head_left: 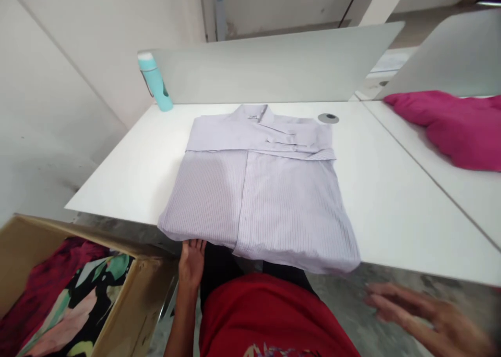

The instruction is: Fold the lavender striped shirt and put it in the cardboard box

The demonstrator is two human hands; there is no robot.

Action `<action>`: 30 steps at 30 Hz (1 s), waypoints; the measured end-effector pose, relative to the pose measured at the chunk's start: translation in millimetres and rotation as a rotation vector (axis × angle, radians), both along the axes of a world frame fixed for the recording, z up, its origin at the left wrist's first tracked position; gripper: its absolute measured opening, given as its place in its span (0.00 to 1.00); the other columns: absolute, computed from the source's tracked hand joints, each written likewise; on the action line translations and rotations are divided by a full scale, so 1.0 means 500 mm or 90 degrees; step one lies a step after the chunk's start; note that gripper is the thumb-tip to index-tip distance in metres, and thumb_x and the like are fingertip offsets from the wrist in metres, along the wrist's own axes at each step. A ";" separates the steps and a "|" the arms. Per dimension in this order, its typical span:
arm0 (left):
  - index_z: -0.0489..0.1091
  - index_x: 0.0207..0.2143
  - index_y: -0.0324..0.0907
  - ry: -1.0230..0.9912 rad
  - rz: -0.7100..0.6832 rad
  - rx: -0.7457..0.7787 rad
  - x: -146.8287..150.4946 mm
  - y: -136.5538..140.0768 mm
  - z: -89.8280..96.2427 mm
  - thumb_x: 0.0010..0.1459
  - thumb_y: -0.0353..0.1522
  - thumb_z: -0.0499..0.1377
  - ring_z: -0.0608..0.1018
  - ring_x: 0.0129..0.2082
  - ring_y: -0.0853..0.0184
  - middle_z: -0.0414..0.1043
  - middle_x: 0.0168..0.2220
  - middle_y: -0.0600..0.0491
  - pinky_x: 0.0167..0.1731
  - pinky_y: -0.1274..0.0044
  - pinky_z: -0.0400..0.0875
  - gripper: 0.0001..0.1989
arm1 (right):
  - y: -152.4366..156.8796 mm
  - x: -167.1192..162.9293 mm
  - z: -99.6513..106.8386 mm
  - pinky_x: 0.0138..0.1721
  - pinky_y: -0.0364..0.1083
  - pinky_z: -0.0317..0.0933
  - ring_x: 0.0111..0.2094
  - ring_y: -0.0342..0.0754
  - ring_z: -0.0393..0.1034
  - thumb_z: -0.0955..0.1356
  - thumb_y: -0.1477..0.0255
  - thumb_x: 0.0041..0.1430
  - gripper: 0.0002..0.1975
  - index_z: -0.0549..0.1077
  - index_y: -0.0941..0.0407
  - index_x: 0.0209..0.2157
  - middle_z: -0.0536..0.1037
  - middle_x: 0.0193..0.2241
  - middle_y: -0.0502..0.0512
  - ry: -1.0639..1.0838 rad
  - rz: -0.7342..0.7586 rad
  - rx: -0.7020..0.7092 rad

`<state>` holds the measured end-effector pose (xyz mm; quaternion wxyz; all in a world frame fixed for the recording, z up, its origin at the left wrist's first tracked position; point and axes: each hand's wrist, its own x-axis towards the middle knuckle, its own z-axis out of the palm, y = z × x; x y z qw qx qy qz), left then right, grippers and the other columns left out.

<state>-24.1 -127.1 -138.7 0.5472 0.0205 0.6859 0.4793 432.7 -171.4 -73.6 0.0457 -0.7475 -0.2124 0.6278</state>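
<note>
A pale lilac striped button-up shirt [289, 205] lies on the white table [395, 190], collar away from me. Its sleeves are laid across the upper chest, and its lower hem hangs over the table's front edge. My left hand [191, 264] is at the left part of the hem, palm up. Its fingers are stretched out, with the tips hidden under the cloth; no grip shows. Off the front edge at the lower right, my right hand [422, 312] is apart from the shirt, blurred, fingers spread and holding nothing.
A cardboard box [152, 284] with dark red and patterned cloth [90, 305] stands at the lower left. A turquoise bottle [156, 83] stands at the back left corner, by a low partition [254, 75]. Magenta cloth [457, 130] lies at the right.
</note>
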 end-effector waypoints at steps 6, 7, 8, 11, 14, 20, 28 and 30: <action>0.78 0.47 0.50 0.158 -0.029 0.081 -0.016 0.089 0.043 0.44 0.50 0.75 0.76 0.56 0.61 0.79 0.52 0.53 0.55 0.73 0.72 0.28 | -0.048 -0.065 -0.081 0.53 0.64 0.69 0.56 0.73 0.73 0.76 0.45 0.34 0.25 0.83 0.37 0.38 0.81 0.51 0.62 0.009 -0.085 0.081; 0.78 0.46 0.49 0.188 -0.043 0.075 -0.017 0.096 0.049 0.44 0.49 0.75 0.77 0.54 0.61 0.80 0.49 0.52 0.53 0.73 0.72 0.28 | -0.042 -0.076 -0.089 0.55 0.63 0.69 0.56 0.73 0.73 0.76 0.44 0.36 0.26 0.83 0.39 0.39 0.81 0.52 0.62 0.029 -0.092 0.098; 0.78 0.44 0.47 0.219 -0.056 0.057 -0.018 0.101 0.055 0.44 0.48 0.75 0.78 0.51 0.62 0.81 0.46 0.52 0.52 0.73 0.73 0.27 | -0.035 -0.084 -0.094 0.57 0.62 0.68 0.57 0.72 0.73 0.75 0.44 0.39 0.26 0.84 0.42 0.40 0.81 0.51 0.61 0.065 -0.093 0.106; 0.78 0.40 0.42 0.305 -0.062 -0.018 -0.020 0.096 0.070 0.42 0.45 0.76 0.79 0.40 0.65 0.80 0.38 0.52 0.46 0.73 0.74 0.26 | -0.026 -0.103 -0.100 0.60 0.60 0.66 0.54 0.70 0.75 0.75 0.46 0.46 0.23 0.85 0.48 0.37 0.84 0.44 0.58 0.190 -0.084 0.091; 0.78 0.41 0.39 0.340 -0.052 -0.065 -0.020 0.078 0.088 0.41 0.44 0.76 0.79 0.36 0.67 0.80 0.37 0.52 0.43 0.74 0.73 0.27 | -0.039 -0.114 -0.094 0.57 0.60 0.69 0.50 0.71 0.78 0.75 0.45 0.46 0.24 0.86 0.50 0.34 0.84 0.41 0.56 0.236 -0.092 0.088; 0.78 0.39 0.36 0.386 -0.102 -0.103 0.007 0.061 0.147 0.44 0.50 0.74 0.76 0.32 0.67 0.79 0.34 0.51 0.33 0.76 0.71 0.29 | -0.067 -0.132 -0.070 0.57 0.60 0.70 0.51 0.69 0.78 0.72 0.43 0.50 0.26 0.87 0.48 0.38 0.84 0.43 0.56 0.175 -0.101 0.143; 0.77 0.40 0.38 0.447 -0.225 -0.049 0.030 0.092 0.240 0.51 0.54 0.69 0.72 0.31 0.67 0.74 0.31 0.54 0.30 0.79 0.68 0.28 | -0.049 -0.136 -0.033 0.48 0.59 0.74 0.43 0.69 0.79 0.71 0.40 0.49 0.27 0.85 0.49 0.30 0.84 0.36 0.56 0.170 -0.091 0.175; 0.77 0.38 0.39 0.508 -0.269 -0.061 0.020 0.108 0.265 0.50 0.54 0.68 0.70 0.29 0.68 0.72 0.28 0.56 0.28 0.79 0.65 0.27 | -0.040 -0.121 -0.005 0.42 0.58 0.74 0.38 0.67 0.78 0.71 0.41 0.49 0.26 0.84 0.50 0.27 0.83 0.32 0.55 0.173 -0.079 0.182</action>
